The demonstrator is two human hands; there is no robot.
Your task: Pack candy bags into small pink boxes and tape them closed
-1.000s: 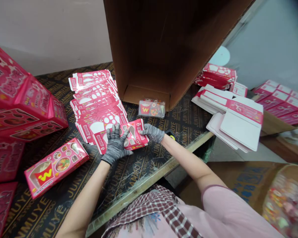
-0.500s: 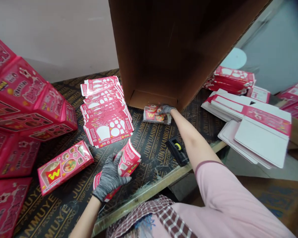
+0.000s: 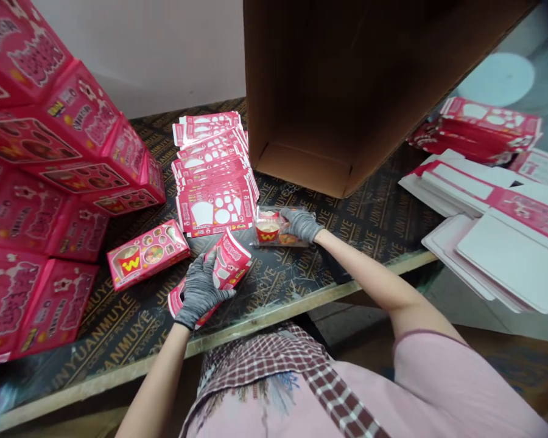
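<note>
My left hand [image 3: 204, 291], in a grey knitted glove, is wrapped around a pink printed carton [image 3: 231, 261] above the front of the table. The carton bows slightly and its windows show white. My right hand [image 3: 301, 225], also gloved, grips the right end of a clear plastic packet [image 3: 268, 229] with a red cup and yellow letter showing inside. This packet is to the right of the carton, apart from it. Left of my left hand lies a filled pink box [image 3: 148, 253]. Behind the carton, flat pink cartons [image 3: 215, 176] overlap in a fanned stack.
A large open cardboard box [image 3: 301, 167] stands at the back. Filled pink boxes [image 3: 80, 164] are stacked high on the left. White and pink folded card [image 3: 506, 243] overhangs the table's right edge, near more flat pink cartons [image 3: 488, 131].
My right hand has drawn the packet away from the mouth of the cardboard box, toward the carton. My left hand keeps its hold on the carton. The camera view has shifted.
</note>
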